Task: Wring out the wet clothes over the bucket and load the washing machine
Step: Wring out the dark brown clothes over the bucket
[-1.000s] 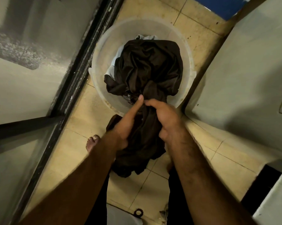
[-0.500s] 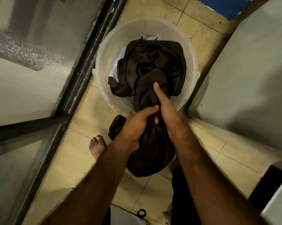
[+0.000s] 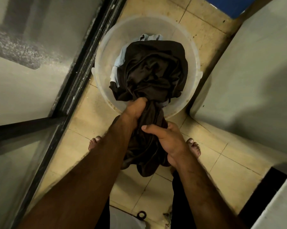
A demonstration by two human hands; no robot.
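A translucent plastic bucket stands on the tiled floor ahead of me. A dark brown wet garment fills most of it and trails out over the near rim toward me. My left hand is clenched on the cloth right at the rim. My right hand grips the hanging part lower down, closer to my body. The loose end dangles between my bare feet. A pale blue garment shows at the far side of the bucket, under the brown one.
A grey washing machine body stands close on the right of the bucket. A dark-framed glass door runs along the left. A small dark ring lies on the tiles near my legs. A blue surface sits top right.
My left hand has moved forward to the bucket rim, and my right hand has pulled back toward me and closed on the cloth. More of the garment hangs outside the bucket.
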